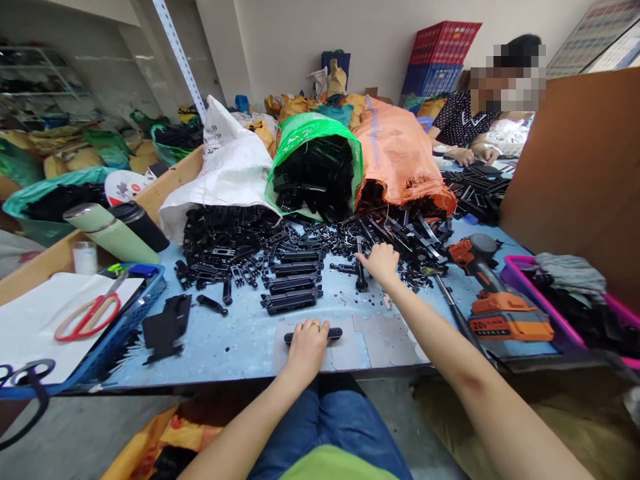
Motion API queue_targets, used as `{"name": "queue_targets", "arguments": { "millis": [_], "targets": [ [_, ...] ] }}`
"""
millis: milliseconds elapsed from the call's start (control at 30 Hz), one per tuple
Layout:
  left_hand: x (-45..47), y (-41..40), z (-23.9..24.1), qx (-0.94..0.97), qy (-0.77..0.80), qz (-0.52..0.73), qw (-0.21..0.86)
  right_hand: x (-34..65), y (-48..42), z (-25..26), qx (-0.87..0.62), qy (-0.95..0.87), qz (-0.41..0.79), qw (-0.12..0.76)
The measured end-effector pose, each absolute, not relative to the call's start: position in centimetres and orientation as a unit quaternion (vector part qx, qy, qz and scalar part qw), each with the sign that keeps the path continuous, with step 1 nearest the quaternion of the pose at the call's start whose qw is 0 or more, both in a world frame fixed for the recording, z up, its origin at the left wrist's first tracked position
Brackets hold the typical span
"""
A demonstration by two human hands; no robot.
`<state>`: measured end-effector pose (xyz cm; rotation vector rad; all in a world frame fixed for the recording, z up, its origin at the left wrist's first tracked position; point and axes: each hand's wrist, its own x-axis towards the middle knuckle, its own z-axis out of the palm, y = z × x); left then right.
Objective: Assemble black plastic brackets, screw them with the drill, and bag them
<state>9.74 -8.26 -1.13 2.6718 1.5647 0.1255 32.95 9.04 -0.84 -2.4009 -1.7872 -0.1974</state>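
Observation:
My left hand (pixel 307 343) is closed over a long black plastic bar (pixel 335 333), pressed down on a pale mat (pixel 357 350) at the table's front edge. Both ends of the bar stick out beside the fingers. Farther out, my right hand (pixel 383 261) reaches to the heap of small screws and black parts (pixel 345 237). Its thumb is spread to the left by an upright black piece (pixel 360 267); the other fingertips are hidden. Between the hands and the sacks lies a row of assembled black bars (pixel 293 300).
White (pixel 235 160), green (pixel 313 127) and orange sacks (pixel 395 147) spill black parts. A cordless drill (pixel 485 287) and a hammer (pixel 455 307) lie right, near a pink basket (pixel 555 310). Red-handled scissors (pixel 87 320) rest in a blue tray (pixel 150 293). A co-worker (pixel 470 120) sits beyond a brown partition (pixel 575 160).

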Motion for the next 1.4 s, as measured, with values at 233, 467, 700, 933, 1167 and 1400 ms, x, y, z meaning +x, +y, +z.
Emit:
{"name": "queue_targets", "arguments": {
  "millis": [233,467,700,933,1167,1400],
  "targets": [
    [9.7,-7.6,-1.2,0.893,0.443,0.066,0.052,30.7,6.8,1.5,-0.763,-0.644,-0.014,0.055],
    [8.8,-6.9,-1.0,0.883,0.427,0.086,0.172,33.9,-6.6,2.4,-0.443,-0.886,0.136,0.005],
    [9.2,-7.1,0.0,0.88,0.43,0.071,0.188,31.7,-9.6,-0.4,-0.439,-0.894,0.062,-0.07],
    [9.3,-7.9,-0.6,0.872,0.439,0.14,0.165,30.0,-10.5,2.2,-0.469,-0.883,-0.001,-0.022],
    [8.9,-8.1,-1.1,0.872,0.435,0.142,0.171,30.4,-9.6,1.9,-0.473,-0.881,-0.003,-0.002],
    [16.0,1.5,1.5,0.845,0.498,0.126,0.15,34.0,-8.8,-2.0,-0.458,-0.885,0.056,0.068]
  ]
}}
